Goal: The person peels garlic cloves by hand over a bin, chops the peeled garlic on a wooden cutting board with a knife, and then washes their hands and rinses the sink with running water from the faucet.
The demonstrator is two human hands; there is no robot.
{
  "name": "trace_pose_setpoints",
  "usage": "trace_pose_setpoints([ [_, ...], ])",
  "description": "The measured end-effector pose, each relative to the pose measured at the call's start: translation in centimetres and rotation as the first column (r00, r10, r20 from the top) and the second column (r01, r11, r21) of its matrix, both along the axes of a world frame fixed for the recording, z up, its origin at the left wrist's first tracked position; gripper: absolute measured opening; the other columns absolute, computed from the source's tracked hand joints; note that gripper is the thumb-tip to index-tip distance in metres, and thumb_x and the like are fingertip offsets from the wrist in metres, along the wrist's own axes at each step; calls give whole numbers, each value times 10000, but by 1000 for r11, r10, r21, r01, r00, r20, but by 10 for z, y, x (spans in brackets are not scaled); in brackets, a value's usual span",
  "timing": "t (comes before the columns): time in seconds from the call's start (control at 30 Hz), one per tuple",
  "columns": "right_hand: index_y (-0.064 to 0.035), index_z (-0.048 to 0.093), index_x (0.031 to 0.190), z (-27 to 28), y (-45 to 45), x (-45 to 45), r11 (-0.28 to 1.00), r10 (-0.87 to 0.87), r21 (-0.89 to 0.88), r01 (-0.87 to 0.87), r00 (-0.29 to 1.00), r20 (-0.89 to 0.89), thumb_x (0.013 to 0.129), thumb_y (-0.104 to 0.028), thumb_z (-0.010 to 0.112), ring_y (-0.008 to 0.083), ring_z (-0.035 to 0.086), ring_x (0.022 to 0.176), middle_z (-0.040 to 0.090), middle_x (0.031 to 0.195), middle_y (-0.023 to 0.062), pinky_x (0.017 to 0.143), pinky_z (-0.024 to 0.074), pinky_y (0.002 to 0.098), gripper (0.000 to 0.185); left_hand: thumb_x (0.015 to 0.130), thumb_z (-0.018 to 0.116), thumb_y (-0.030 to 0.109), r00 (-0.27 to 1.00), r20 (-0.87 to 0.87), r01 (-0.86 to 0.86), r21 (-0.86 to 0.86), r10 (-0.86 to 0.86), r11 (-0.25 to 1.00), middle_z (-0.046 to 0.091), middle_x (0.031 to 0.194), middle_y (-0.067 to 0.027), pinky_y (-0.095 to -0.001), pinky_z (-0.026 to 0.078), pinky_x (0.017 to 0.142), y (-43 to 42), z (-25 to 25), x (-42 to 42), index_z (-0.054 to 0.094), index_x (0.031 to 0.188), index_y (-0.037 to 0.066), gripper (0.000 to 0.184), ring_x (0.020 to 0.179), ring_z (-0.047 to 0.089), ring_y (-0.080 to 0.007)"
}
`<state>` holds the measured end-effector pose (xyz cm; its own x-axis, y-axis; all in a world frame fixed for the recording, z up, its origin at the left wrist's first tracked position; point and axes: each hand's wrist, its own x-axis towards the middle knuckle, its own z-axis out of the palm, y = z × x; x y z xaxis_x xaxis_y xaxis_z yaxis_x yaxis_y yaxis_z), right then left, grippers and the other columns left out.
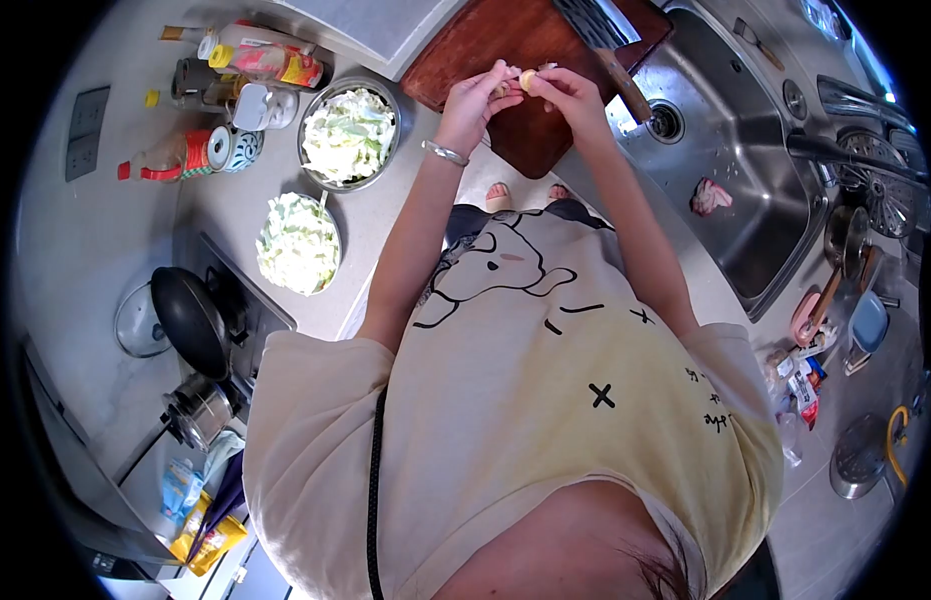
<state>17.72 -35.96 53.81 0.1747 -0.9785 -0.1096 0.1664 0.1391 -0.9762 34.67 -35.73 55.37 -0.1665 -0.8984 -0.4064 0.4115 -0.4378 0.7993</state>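
Between the fingertips of my right hand (570,95) is a small pale-yellow garlic clove (527,80). My left hand (472,100), with a silver bangle at its wrist, is closed beside it; pale, pinkish bits that look like garlic show among its curled fingers. Both hands are over a reddish-brown wooden cutting board (515,45). A cleaver (620,80) lies across the board's right side, its wooden handle extending over the sink edge.
Right of the board is a steel sink (745,130) with pinkish-white scraps (710,197) inside. To the left stand two bowls of cut cabbage (350,138) and several bottles (270,65). A black wok (190,320) is at the far left, by the stove.
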Motion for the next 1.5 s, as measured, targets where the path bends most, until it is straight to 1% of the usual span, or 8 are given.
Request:
trace_pose_setpoints([
  [0.33,-4,574,1076,27,91,-84,909,-379,323,264,844,379,849,-115,597,116,580,846,601,950,58,692,450,233,254,904,467,83,973,-183,152,53,-140,987,572,1090,-203,-349,458,956,-15,-7,2,474,1167,-108,324,1060,557,-275],
  [0.63,-10,583,1043,-19,329,-147,449,-840,425,786,534,-98,844,-139,615,97,575,760,607,882,39,647,435,200,239,844,578,6,918,369,243,-238,-144,940,629,924,-168,-296,551,765,-42,-24,-9,564,1049,-91,227,827,637,-214],
  [0.77,1,577,1044,-87,411,-154,153,-708,377,913,368,-602,836,-174,615,106,599,685,630,880,73,612,481,218,274,810,647,39,833,538,291,-222,-132,931,644,800,-61,-174,442,533,-51,-35,-8,629,970,-25,173,653,568,-81],
  [0.97,24,517,1192,-190,459,-193,11,-629,325,946,259,-733,848,-188,588,153,619,679,630,913,129,605,535,267,410,809,650,45,822,533,301,-103,-203,948,649,887,-67,-184,487,615,-53,-35,-8,613,1019,-15,222,727,598,-96],
  [1.0,24,502,1220,-243,484,-211,70,-490,243,967,246,-836,865,-193,551,165,624,690,626,924,142,604,540,275,419,813,640,39,827,523,313,-125,-206,942,645,915,-81,-208,515,678,-52,-35,-9,600,1043,-27,243,767,613,-123],
  [1.1,29,612,1045,-205,459,-210,39,-643,307,951,260,-720,862,-221,552,141,622,690,644,891,105,596,526,255,315,817,620,14,888,411,289,-152,-206,945,638,859,-111,-250,545,684,-46,-26,-10,601,1026,-60,222,744,626,-148],
  [1.37,-11,651,931,-32,317,-149,752,-399,142,643,616,-679,861,-179,576,119,606,626,652,734,77,581,485,262,197,770,652,43,746,665,330,-320,-37,888,608,673,-22,-207,458,492,-41,-37,2,648,839,7,78,556,555,-78],
  [1.5,-24,638,911,29,196,-113,894,-374,-155,420,509,-775,850,-161,570,248,627,659,643,807,130,614,482,315,165,798,548,6,596,803,441,-317,-10,840,622,736,-37,-215,457,512,-37,-26,-15,643,895,19,137,586,550,-75],
])
